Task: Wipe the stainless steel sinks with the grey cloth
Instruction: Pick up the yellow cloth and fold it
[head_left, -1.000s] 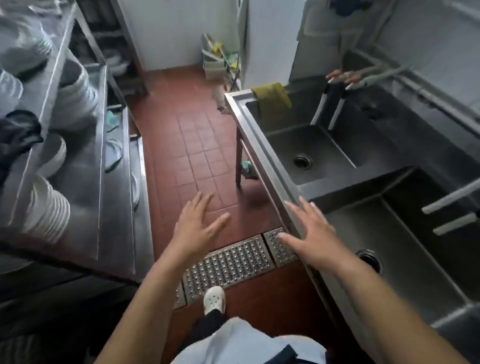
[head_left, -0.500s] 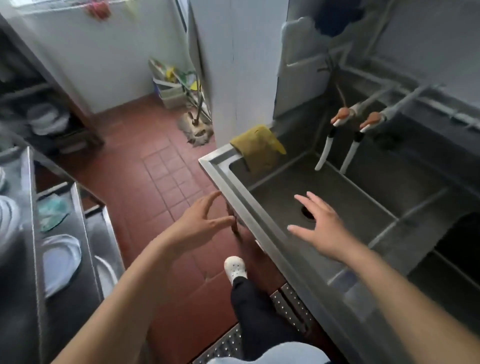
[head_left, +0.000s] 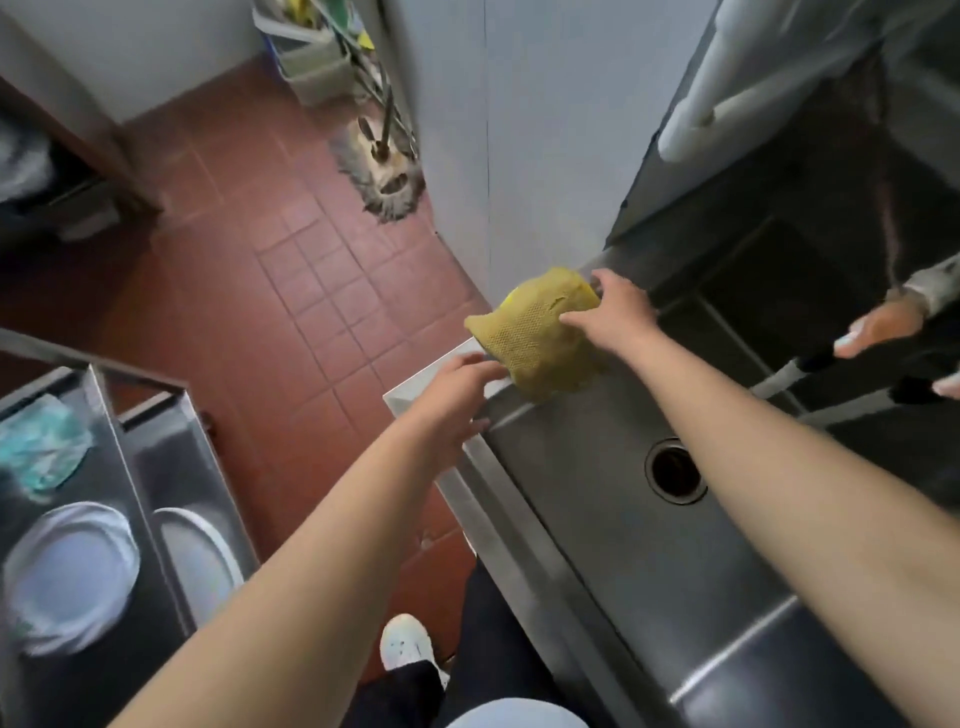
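- Cloth (head_left: 537, 332), yellow-green rather than grey in this light, is draped over the far corner rim of the sink (head_left: 587, 519); it looks soft, light and limp, best gathered at its bunched top.
- Right hand (head_left: 610, 314) is closed on the cloth's upper edge; left hand (head_left: 457, 387) is spread open, touching the rim just beside it.
- Sink basin is seen holding only its drain (head_left: 675, 470).
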